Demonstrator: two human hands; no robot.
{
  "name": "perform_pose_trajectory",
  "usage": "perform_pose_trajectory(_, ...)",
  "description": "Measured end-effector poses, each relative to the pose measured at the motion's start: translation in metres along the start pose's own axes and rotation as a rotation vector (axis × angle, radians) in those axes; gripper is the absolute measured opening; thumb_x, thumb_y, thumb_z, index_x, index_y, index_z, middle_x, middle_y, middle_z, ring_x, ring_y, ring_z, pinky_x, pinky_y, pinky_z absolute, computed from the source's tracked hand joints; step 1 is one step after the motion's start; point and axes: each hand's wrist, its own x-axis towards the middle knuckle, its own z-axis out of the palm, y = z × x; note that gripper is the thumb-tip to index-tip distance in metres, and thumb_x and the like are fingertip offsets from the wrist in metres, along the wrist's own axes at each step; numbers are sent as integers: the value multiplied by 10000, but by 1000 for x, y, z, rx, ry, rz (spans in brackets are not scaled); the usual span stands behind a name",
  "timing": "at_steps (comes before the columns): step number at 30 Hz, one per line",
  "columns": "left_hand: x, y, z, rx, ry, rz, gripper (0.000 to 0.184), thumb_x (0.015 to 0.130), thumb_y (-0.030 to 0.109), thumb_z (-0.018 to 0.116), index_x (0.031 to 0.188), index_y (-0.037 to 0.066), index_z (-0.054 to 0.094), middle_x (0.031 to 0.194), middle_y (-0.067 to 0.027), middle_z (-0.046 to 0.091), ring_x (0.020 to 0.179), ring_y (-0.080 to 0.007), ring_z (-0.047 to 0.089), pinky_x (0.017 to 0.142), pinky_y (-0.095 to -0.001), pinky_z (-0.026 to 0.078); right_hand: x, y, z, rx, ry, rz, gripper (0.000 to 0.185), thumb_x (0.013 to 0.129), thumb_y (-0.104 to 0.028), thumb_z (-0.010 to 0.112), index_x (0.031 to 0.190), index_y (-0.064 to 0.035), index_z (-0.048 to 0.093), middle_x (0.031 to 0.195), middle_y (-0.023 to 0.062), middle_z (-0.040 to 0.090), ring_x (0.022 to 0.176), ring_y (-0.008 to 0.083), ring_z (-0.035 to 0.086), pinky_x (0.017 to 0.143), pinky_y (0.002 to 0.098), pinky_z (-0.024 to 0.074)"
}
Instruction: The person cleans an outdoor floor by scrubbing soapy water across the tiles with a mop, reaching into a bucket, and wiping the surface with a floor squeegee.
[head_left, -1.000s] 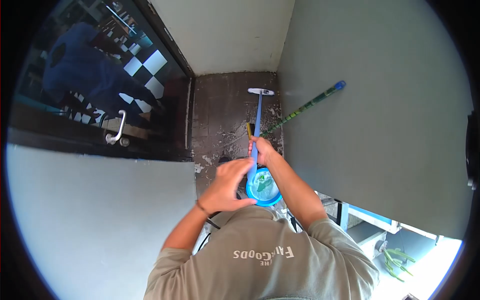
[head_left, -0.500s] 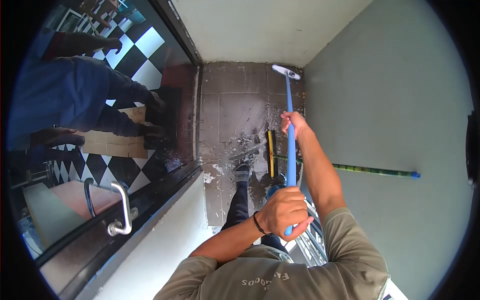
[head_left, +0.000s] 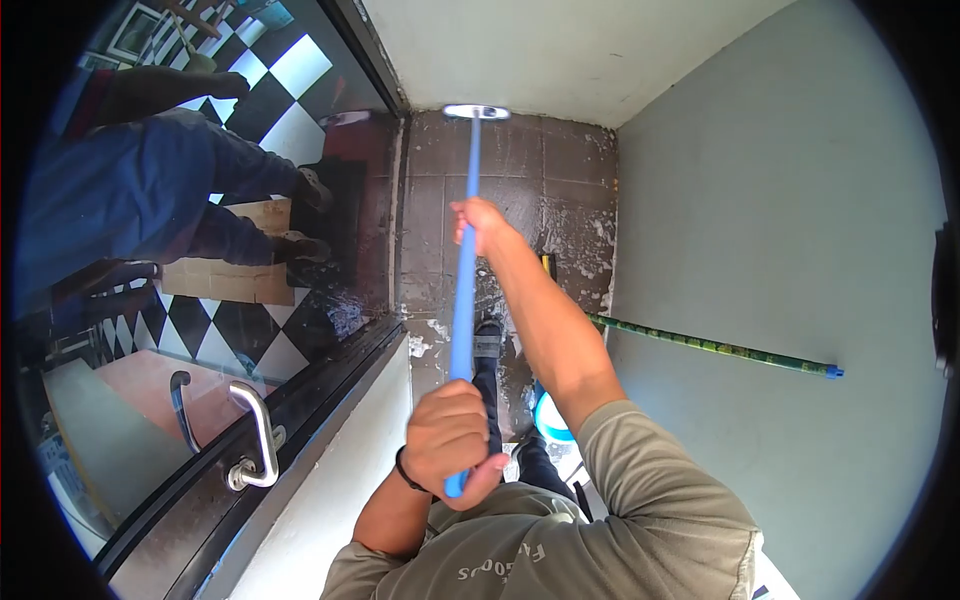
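Left hand (head_left: 448, 432) clenched low on the blue pole (head_left: 465, 310), right hand (head_left: 482, 224) gripping farther up, we look mid-stroke, the pole's head (head_left: 477, 112) by the far wall (head_left: 540, 55), the next pass likely wanting steady control!

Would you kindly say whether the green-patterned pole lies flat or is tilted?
Tilted: the green-patterned pole rises off the floor, its blue tip showing before the grey wall.

Smooth blue pole (head_left: 464, 310), shiny metal door handle (head_left: 266, 430)
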Motion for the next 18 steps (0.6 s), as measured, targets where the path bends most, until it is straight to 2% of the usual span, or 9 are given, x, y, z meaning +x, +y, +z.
perform_pose_trajectory(1,-1,-1,3,-48,9,6,247,581,38,614,487,54,386,481,-64,406,433,-242,425,483,-357,374,-4,0,-23,61,-13,-42,130,876,-87,548,773,-73,468,533,-3,354,410,124,364,360,291,355)
perform_pose_trajectory(3,-1,-8,17,-139,22,21,240,581,36,612,488,45,391,490,-73,415,446,-252,437,489,-372,380,-25,-13,-64,55,116,-81,113,880,-84,522,781,-58,472,540,-6,354,410,123,369,361,292,366)
perform_pose_trajectory(4,-1,-13,18,-172,-32,7,229,584,36,612,491,33,403,501,-89,425,466,-271,453,512,-390,404,-32,-23,-83,123,143,-72,171,900,-99,488,763,-102,384,490,-26,306,370,102,310,341,261,321)
perform_pose_trajectory(6,-6,-31,21,-247,2,-25,240,595,50,615,490,31,401,498,-94,425,471,-274,457,527,-393,415,-19,-30,-122,101,280,-72,181,898,-90,477,747,-101,378,474,-35,306,356,83,325,334,251,330)
perform_pose_trajectory(9,-6,-30,11,-271,47,-19,260,614,67,619,485,27,396,499,-92,424,468,-267,457,526,-387,414,-32,-37,-97,46,284,-52,198,890,-78,489,729,-103,377,471,-33,314,352,84,346,329,264,355)
perform_pose_trajectory(12,-8,-15,-1,-116,110,-2,285,637,94,614,476,26,389,492,-82,420,459,-250,453,525,-380,410,-20,-19,-40,-34,218,-70,168,887,-65,478,742,-93,398,477,-25,331,352,90,355,327,274,367)
perform_pose_trajectory(14,-11,-11,-17,-140,240,-77,323,676,148,613,473,29,392,479,-68,420,456,-235,452,516,-377,407,-17,-11,-17,-70,224,-45,144,891,-64,465,759,-84,413,479,-19,341,355,97,361,328,279,370)
perform_pose_trajectory(16,-11,-4,-12,-141,211,-94,316,661,134,624,474,33,389,482,-70,423,452,-238,450,504,-370,399,-17,-13,-13,-87,234,-6,133,896,-67,458,770,-78,421,480,-15,345,360,104,368,329,284,374)
perform_pose_trajectory(18,-4,2,7,-75,45,-21,296,620,120,638,478,42,389,483,-69,421,447,-243,450,494,-357,393,-22,-15,-22,-66,141,18,147,908,-84,460,767,-81,420,475,-12,338,358,109,359,331,286,356)
